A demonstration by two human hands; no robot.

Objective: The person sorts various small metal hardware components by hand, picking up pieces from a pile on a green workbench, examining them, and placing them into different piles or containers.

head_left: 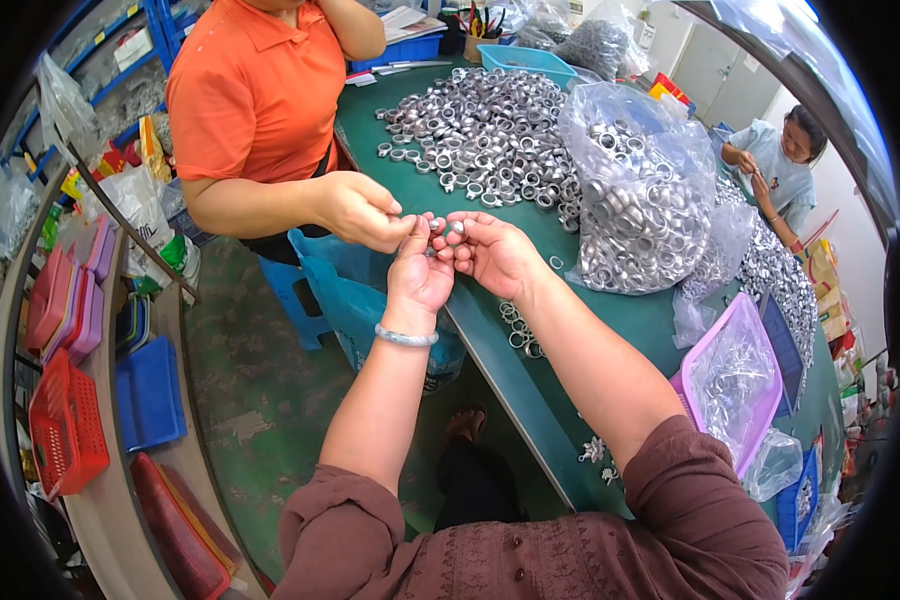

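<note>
Small metal pieces [458, 228] were held in the fingertips.
Left hand [422, 268] and right hand [497, 258] were close together, each pinching; desk [610, 322] to their right, ring heap [490, 125] beyond. Step seemed close fingertip handling; next move called for steady pinching.

- Left hand [425, 275] and right hand [497, 258] pinch small metal pieces [457, 228] by the counter's [635, 320] left edge.
- Co-worker's hand [360, 210] just beside the left one.
- Metal rings [500, 125] heaped toward the far edge.
- Clear bag [610, 105] of rings beside them.
</note>
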